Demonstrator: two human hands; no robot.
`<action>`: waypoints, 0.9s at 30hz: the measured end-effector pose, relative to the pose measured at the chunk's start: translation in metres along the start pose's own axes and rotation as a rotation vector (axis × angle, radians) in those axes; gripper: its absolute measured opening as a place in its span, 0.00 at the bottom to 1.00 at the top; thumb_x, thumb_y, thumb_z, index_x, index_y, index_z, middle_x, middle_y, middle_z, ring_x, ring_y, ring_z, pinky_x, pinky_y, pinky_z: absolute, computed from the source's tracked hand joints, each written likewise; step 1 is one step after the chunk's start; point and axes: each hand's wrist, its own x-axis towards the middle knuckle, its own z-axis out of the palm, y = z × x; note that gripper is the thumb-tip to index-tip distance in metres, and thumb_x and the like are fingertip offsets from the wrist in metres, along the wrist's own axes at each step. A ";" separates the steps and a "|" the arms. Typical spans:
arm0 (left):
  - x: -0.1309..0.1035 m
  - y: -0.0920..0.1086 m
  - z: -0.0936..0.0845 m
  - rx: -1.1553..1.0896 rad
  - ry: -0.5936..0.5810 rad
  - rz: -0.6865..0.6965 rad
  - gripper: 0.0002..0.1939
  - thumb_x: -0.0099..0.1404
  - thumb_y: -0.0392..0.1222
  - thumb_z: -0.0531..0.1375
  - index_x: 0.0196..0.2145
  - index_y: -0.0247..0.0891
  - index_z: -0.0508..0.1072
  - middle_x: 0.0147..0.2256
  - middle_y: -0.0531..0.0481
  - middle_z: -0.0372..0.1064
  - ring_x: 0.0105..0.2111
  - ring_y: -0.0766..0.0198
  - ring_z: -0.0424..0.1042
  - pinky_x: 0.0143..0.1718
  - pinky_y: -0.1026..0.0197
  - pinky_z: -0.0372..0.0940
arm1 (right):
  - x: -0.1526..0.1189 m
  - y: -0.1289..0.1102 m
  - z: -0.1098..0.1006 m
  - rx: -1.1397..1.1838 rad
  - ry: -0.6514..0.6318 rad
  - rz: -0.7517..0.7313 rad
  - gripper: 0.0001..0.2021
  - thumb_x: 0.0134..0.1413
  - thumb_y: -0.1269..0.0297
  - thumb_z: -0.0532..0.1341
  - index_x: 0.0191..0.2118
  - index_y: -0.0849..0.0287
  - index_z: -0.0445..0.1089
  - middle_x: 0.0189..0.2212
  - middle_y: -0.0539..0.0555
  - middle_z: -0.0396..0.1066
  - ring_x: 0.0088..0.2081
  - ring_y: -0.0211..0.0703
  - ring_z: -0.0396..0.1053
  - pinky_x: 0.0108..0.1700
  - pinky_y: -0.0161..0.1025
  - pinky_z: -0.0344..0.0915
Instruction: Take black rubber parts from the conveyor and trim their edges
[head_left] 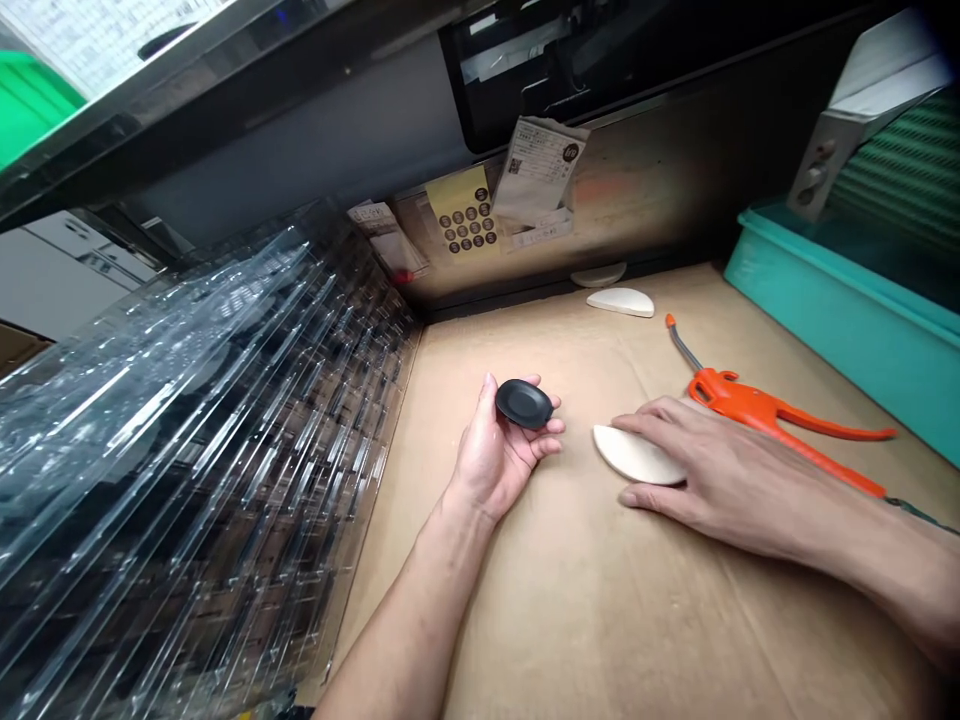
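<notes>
My left hand (506, 450) is palm up over the cardboard (570, 600), its fingers curled around a small black oval part (524, 403) with a shallow dished face. To the right, my right hand (667, 455) grips a cream-coloured half-round pad (636, 456) between thumb and fingers, low over the cardboard. Just beyond that hand lies an orange air blow gun (739, 400), its bent metal nozzle pointing away from me. A second cream half-round pad (621, 301) rests at the back of the cardboard.
Stacked clear plastic trays (225, 430) with dark contents rise along the left. A teal bin (847, 310) stands at the right, with a metal bracket (825, 150) above it. Paper labels (540, 170) and a yellow sticker sheet (463, 212) hang on the metal back panel.
</notes>
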 end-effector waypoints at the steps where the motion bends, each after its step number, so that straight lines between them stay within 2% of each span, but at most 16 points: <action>1: -0.001 -0.001 0.001 0.013 -0.005 -0.013 0.25 0.76 0.55 0.43 0.49 0.32 0.69 0.35 0.39 0.74 0.26 0.62 0.74 0.24 0.64 0.70 | 0.000 0.000 0.003 -0.016 -0.037 0.001 0.21 0.63 0.45 0.61 0.56 0.50 0.66 0.47 0.52 0.69 0.44 0.52 0.69 0.40 0.49 0.67; 4: -0.004 -0.004 0.005 0.038 -0.012 -0.046 0.25 0.76 0.54 0.42 0.48 0.31 0.69 0.35 0.40 0.74 0.24 0.63 0.73 0.21 0.66 0.68 | 0.001 -0.002 0.005 -0.008 -0.013 -0.008 0.18 0.67 0.51 0.56 0.56 0.52 0.65 0.45 0.53 0.68 0.42 0.50 0.69 0.42 0.50 0.67; 7: -0.007 -0.007 0.009 0.063 -0.021 -0.092 0.26 0.77 0.53 0.41 0.48 0.30 0.69 0.35 0.40 0.73 0.23 0.64 0.73 0.20 0.65 0.68 | 0.005 -0.007 -0.002 0.057 0.148 0.009 0.20 0.67 0.51 0.57 0.58 0.56 0.65 0.46 0.55 0.68 0.38 0.46 0.69 0.37 0.45 0.66; 9: -0.009 -0.011 0.011 0.083 -0.036 -0.133 0.26 0.77 0.53 0.41 0.48 0.31 0.69 0.34 0.41 0.74 0.22 0.64 0.72 0.20 0.66 0.68 | 0.007 -0.010 -0.008 0.113 0.235 -0.003 0.21 0.66 0.52 0.59 0.59 0.57 0.65 0.48 0.55 0.67 0.39 0.44 0.70 0.38 0.43 0.66; 11: -0.010 -0.014 0.012 0.099 -0.056 -0.176 0.26 0.77 0.54 0.41 0.48 0.32 0.69 0.34 0.41 0.74 0.21 0.65 0.72 0.18 0.66 0.67 | 0.008 -0.012 -0.011 0.165 0.268 -0.044 0.20 0.66 0.56 0.60 0.60 0.57 0.65 0.49 0.55 0.66 0.43 0.44 0.70 0.41 0.41 0.67; 17: -0.012 -0.020 0.015 0.133 -0.061 -0.270 0.28 0.77 0.54 0.42 0.38 0.28 0.71 0.28 0.43 0.71 0.18 0.66 0.69 0.13 0.67 0.62 | 0.008 -0.016 -0.007 0.223 0.248 -0.133 0.19 0.68 0.62 0.59 0.61 0.60 0.64 0.53 0.59 0.63 0.50 0.47 0.68 0.49 0.43 0.68; 20: -0.012 -0.021 0.016 0.128 -0.036 -0.293 0.28 0.77 0.54 0.40 0.39 0.29 0.70 0.26 0.46 0.68 0.17 0.66 0.67 0.12 0.68 0.60 | 0.008 -0.018 -0.002 0.169 0.220 -0.164 0.19 0.69 0.64 0.57 0.62 0.62 0.63 0.55 0.61 0.64 0.52 0.49 0.67 0.53 0.46 0.68; 27: -0.013 -0.029 0.018 0.106 -0.056 -0.343 0.27 0.76 0.58 0.42 0.40 0.32 0.69 0.25 0.47 0.68 0.17 0.67 0.67 0.12 0.69 0.58 | 0.009 -0.028 -0.003 0.152 0.190 -0.206 0.19 0.71 0.66 0.53 0.63 0.67 0.62 0.55 0.65 0.64 0.53 0.51 0.67 0.51 0.47 0.70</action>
